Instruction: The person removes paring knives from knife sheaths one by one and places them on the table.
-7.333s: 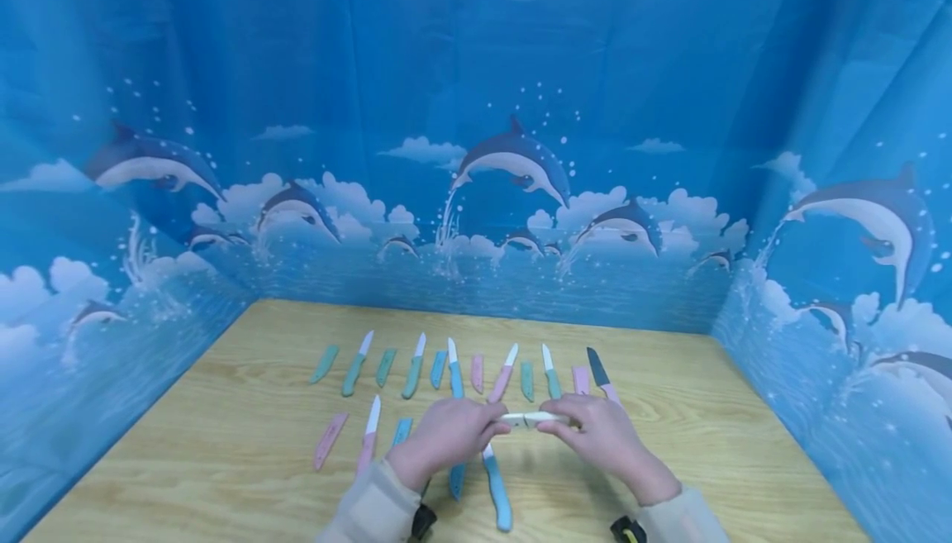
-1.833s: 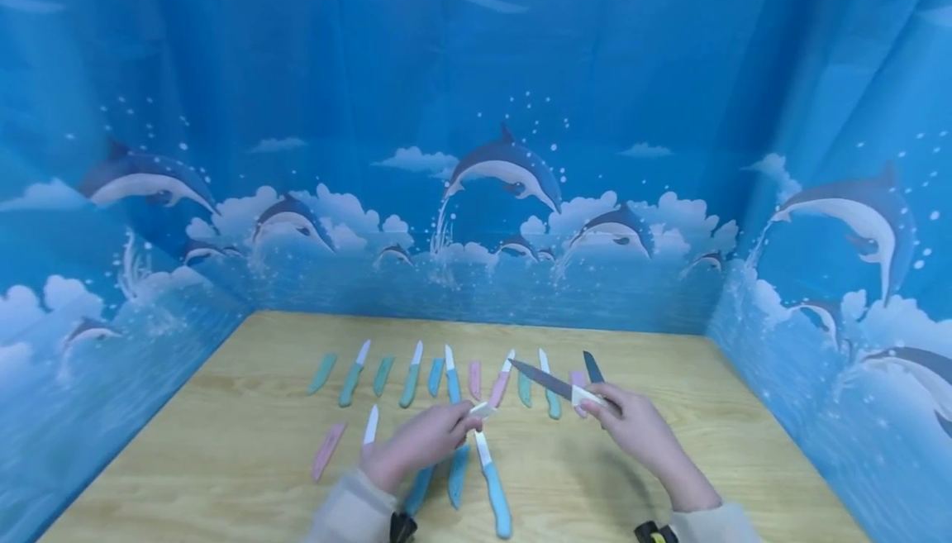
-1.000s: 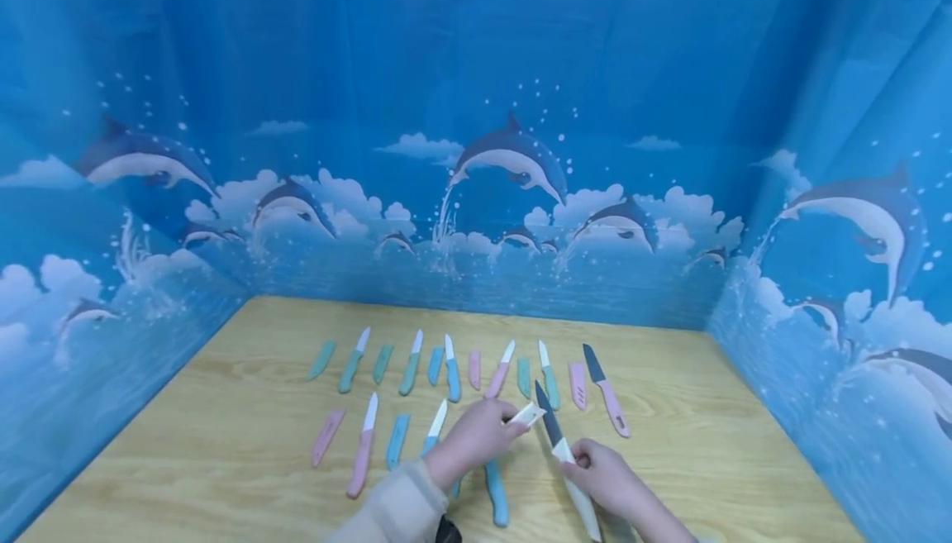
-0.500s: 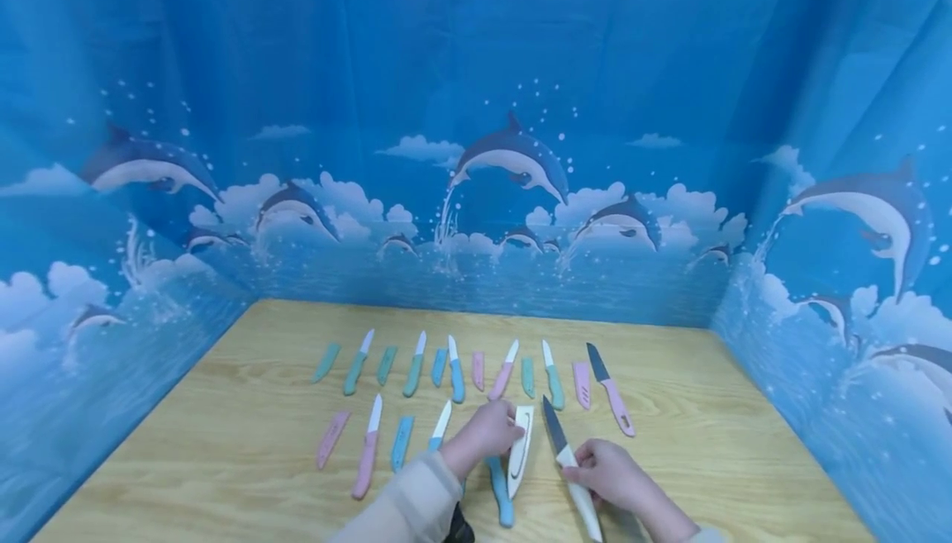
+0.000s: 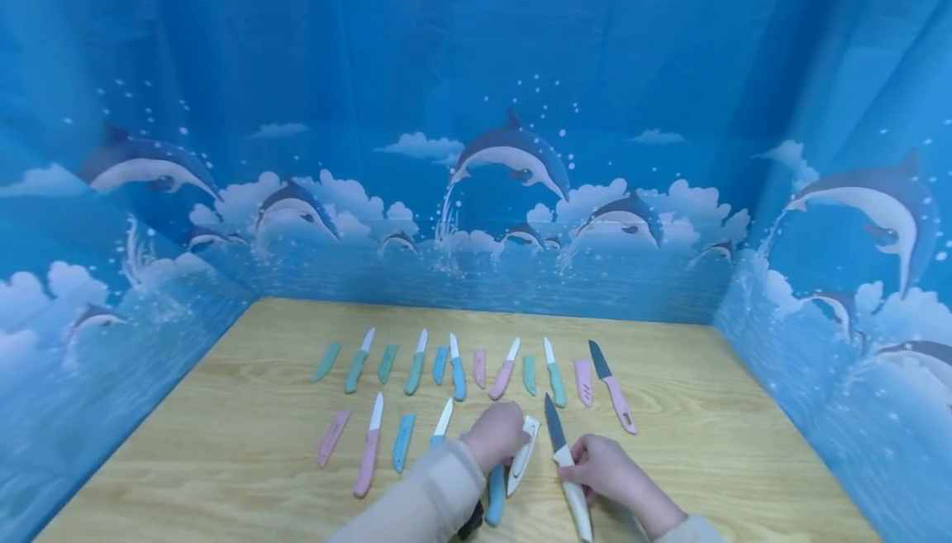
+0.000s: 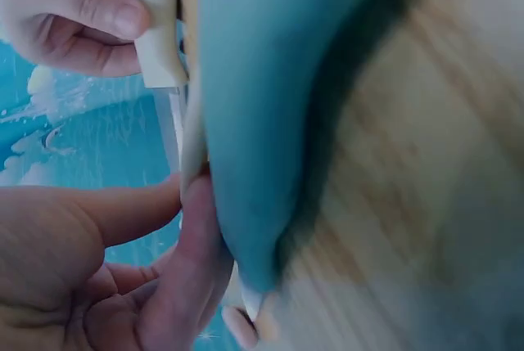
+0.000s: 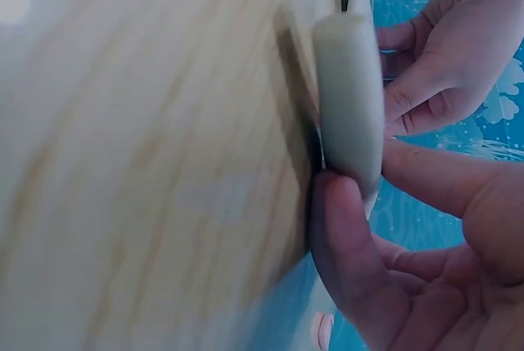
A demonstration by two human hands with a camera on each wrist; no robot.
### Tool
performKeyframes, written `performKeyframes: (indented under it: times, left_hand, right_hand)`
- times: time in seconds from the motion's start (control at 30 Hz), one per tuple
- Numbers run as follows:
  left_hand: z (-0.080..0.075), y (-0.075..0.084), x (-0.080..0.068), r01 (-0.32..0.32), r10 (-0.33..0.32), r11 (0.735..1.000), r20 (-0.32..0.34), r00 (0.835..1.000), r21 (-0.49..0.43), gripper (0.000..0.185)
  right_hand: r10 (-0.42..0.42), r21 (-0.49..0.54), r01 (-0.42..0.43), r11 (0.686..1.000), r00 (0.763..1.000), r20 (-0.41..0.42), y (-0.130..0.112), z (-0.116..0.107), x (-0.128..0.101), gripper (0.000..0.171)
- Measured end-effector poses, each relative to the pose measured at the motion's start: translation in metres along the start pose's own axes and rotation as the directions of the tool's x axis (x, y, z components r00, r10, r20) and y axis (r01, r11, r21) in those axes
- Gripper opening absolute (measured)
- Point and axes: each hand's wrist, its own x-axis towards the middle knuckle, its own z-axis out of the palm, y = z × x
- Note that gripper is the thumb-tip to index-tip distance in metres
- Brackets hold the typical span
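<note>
A knife with a white handle point(image 5: 576, 500) and a dark blade point(image 5: 554, 423) lies at the front middle of the table, pointing away. My right hand point(image 5: 604, 469) pinches its handle from the right; in the right wrist view, the thumb and fingers grip the handle point(image 7: 350, 97) low over the wood. Just left of the knife, my left hand point(image 5: 500, 434) pinches a slim white blade sheath point(image 5: 524, 459). The sheath overlaps a blue knife handle point(image 5: 496, 497), whose blade is hidden under the left hand. That handle point(image 6: 254, 105) fills the left wrist view's middle.
A back row on the wooden table point(image 5: 706, 411) holds several green, blue and pink knives with sheaths, ending at a dark-bladed pink knife point(image 5: 613, 390). Nearer lie a pink sheath point(image 5: 334, 439), a pink knife point(image 5: 368, 452) and a blue sheath point(image 5: 403, 444). A dolphin-print curtain point(image 5: 476, 113) encloses the table.
Both hands first held the white knife and sheath end to end, then drew them apart. The right hand lowered the knife to the table; the left turned the sheath lengthwise and lowered it beside the knife.
</note>
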Motion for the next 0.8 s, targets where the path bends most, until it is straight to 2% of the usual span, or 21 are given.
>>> performKeyframes:
  times: [0.2, 0.33, 0.5, 0.6, 0.7, 0.8]
  left_hand:
    - [0.000, 0.004, -0.002, 0.035, -0.035, 0.998, 0.002, 0.999, 0.044, 0.019]
    - [0.001, 0.004, -0.001, 0.039, -0.040, 0.995, 0.011, 0.999, 0.097, 0.020]
    - [0.000, 0.002, 0.000, 0.013, -0.012, 0.983, -0.007, 1.000, 0.183, 0.024]
    - [-0.007, -0.003, -0.002, -0.032, 0.044, 0.975, -0.051, 0.998, 0.218, 0.031]
    - [-0.022, -0.013, -0.003, -0.076, 0.096, 0.982, -0.114, 0.989, 0.172, 0.033]
    - [-0.038, -0.028, -0.003, -0.093, 0.111, 0.991, -0.198, 0.974, 0.099, 0.029]
  right_hand:
    - [0.016, -0.040, -0.017, 0.999, 1.000, -0.023, -0.006, 0.002, -0.001, 0.022]
    - [0.018, -0.102, -0.022, 0.995, 0.999, -0.036, -0.008, 0.002, -0.001, 0.022]
    - [0.012, -0.166, -0.022, 0.986, 0.998, -0.056, -0.009, 0.002, -0.002, 0.023]
    - [0.007, -0.216, -0.026, 0.976, 0.996, -0.088, -0.009, -0.004, 0.000, 0.030]
    - [-0.028, -0.260, -0.013, 0.966, 0.988, -0.154, -0.007, -0.015, 0.003, 0.039]
    - [-0.085, -0.277, 0.020, 0.961, 0.971, -0.223, -0.004, -0.029, 0.008, 0.049]
